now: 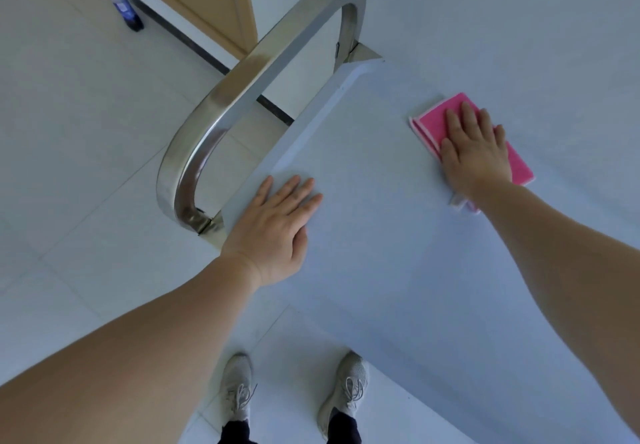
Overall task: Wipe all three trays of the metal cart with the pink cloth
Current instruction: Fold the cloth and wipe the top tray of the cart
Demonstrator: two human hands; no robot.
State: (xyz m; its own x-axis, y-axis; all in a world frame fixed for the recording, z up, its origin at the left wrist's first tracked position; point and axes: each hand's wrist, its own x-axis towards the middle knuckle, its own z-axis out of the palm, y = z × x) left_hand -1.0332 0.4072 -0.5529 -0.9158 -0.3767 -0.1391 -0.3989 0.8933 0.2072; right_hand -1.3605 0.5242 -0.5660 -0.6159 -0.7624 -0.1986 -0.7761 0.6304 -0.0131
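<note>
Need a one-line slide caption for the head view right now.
Right hand presses the pink cloth flat on the cart's top tray while the left hand rests open near the handle.

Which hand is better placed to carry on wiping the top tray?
Right: the right hand lies flat on the pink cloth; the left hand rests bare on the top tray.

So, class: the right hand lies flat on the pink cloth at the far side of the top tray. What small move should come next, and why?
Probably draw the right hand and pink cloth back across the top tray toward the body: the cloth sits near the far edge, bare tray lies nearer, and the left hand rests flat on the tray by the handle.
</note>
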